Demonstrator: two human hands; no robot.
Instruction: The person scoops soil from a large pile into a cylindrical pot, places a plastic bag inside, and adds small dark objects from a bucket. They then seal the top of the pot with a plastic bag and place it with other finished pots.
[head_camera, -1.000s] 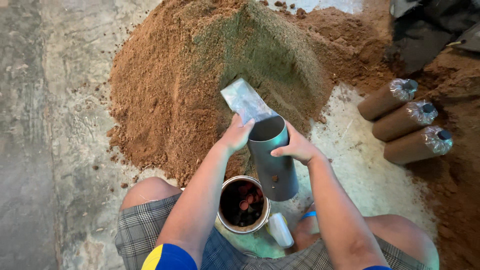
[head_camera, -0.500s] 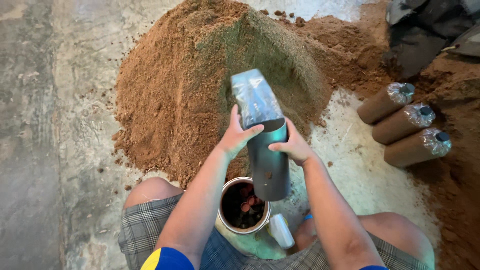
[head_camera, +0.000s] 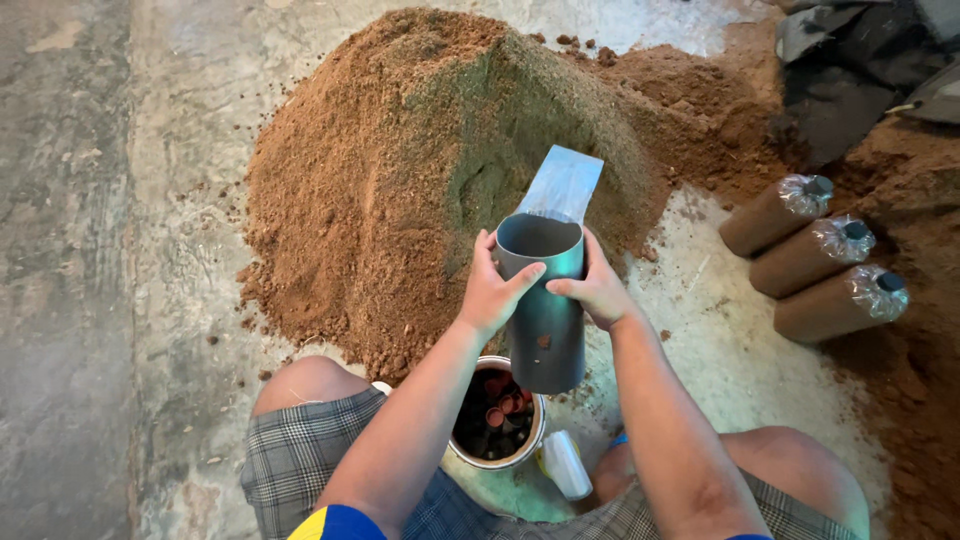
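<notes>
Seated on a concrete floor, a person's left hand (head_camera: 492, 290) and right hand (head_camera: 598, 290) clamp a grey pipe (head_camera: 541, 305) upright, a clear plastic bag (head_camera: 562, 184) protruding at twelve o'clock, apparently unfilled; three packed bags (head_camera: 812, 256) lie at two o'clock beside the soil heap (head_camera: 400, 170).

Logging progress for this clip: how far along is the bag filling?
Done: three filled bags lie capped at right. In hand: left hand and right hand grip a grey tube lined with a clear bag, seemingly empty. Left: a large sawdust pile remains.
</notes>
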